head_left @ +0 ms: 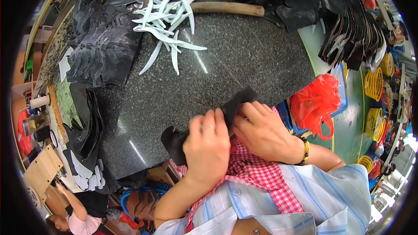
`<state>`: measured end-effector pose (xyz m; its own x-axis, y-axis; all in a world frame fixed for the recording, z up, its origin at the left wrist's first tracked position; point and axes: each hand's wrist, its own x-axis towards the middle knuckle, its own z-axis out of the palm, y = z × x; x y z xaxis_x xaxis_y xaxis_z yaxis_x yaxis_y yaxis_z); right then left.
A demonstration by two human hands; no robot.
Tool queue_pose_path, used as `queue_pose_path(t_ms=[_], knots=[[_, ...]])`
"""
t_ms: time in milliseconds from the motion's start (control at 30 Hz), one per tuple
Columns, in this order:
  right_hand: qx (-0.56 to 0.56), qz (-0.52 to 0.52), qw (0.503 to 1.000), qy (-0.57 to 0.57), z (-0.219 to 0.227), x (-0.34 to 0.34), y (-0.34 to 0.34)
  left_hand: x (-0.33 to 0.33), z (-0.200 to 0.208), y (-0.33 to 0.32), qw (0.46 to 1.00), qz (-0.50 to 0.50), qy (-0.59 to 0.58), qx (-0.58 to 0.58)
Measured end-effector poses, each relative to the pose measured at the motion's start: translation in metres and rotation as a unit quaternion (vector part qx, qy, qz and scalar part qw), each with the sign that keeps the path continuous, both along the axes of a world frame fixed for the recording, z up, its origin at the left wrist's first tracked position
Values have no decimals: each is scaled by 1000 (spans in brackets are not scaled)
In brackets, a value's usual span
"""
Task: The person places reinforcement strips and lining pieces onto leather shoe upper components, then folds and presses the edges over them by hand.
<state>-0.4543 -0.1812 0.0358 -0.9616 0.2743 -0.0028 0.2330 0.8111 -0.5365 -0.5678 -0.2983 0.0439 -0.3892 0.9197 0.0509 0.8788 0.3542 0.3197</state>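
Note:
A limp black leather-like piece is stretched between my two hands at the near edge of the dark stone tabletop. My left hand is closed on its middle, fingers bent over the top, with one end sticking out to the left. Closed on the right part is my right hand, thumb and fingers together. The fingers hide much of the piece. Beyond the hands lies a loose pile of thin, curved, pale strips.
A wooden handle lies behind the strips. Stacked black pieces stand at left and far right. A red plastic bag sits by a blue basket off the right edge. Another person is at lower left.

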Motion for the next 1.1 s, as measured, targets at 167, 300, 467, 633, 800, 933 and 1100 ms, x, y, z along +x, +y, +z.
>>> queue_pose_path(t_ms=[167, 300, 467, 633, 800, 933, 1100], knots=[[-202, -210, 956, -24, 16, -16, 16, 18, -29, -13, 970, -89, 225, -12], [-96, -33, 990, 96, 6, -11, 11, 20, -27, -12, 968, -89, 233, 7], [-199, -109, 972, 68, 4, -14, 19, 19, -30, -13, 972, -105, 210, 15], [-189, -214, 958, -16, 7, -37, 27, 13, -28, -10, 972, -109, 209, 14], [80, -167, 967, 175, -10, -25, 28, 10, -24, -17, 977, -117, 179, 9], [-185, 16, 981, 51, 8, -27, 9, 4, -15, -23, 977, -123, 176, 6], [-188, 151, 970, 36, 5, -26, 32, -22, -8, -46, 983, -178, 24, 45]])
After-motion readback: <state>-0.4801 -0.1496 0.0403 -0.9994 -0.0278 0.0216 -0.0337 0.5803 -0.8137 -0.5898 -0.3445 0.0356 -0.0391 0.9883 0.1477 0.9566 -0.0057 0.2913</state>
